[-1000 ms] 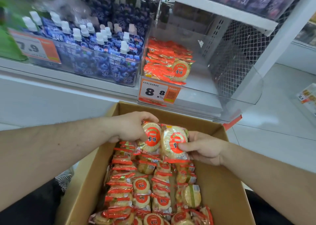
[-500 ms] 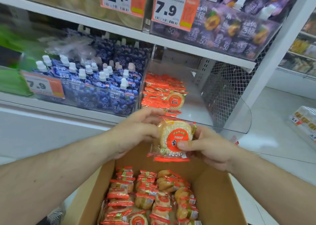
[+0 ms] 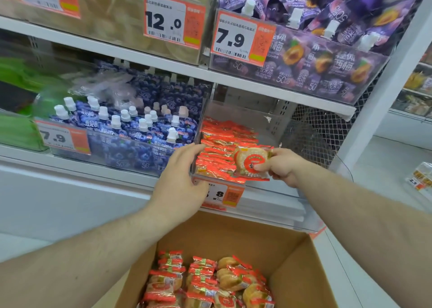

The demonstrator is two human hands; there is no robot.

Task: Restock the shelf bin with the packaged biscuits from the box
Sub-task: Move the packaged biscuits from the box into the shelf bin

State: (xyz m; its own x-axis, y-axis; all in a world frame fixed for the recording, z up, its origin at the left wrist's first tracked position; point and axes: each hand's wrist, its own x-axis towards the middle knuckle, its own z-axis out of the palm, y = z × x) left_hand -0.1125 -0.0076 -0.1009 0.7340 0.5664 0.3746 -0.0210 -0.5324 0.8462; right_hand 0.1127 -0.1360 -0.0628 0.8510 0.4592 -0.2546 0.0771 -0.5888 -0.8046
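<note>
Both hands reach up to the shelf: the left hand (image 3: 181, 181) lies with loose, spread fingers against the front left corner of the clear shelf bin (image 3: 275, 130), gripping nothing, while the right hand (image 3: 279, 166) pinches one biscuit pack (image 3: 251, 161) at the bin's front, beside the packs stacked inside. Blue pouches (image 3: 131, 130) fill the neighbouring bin to the left. Below, the cardboard box (image 3: 301, 268) holds more packs. Pale floor (image 3: 385, 167) shows at right.
</note>
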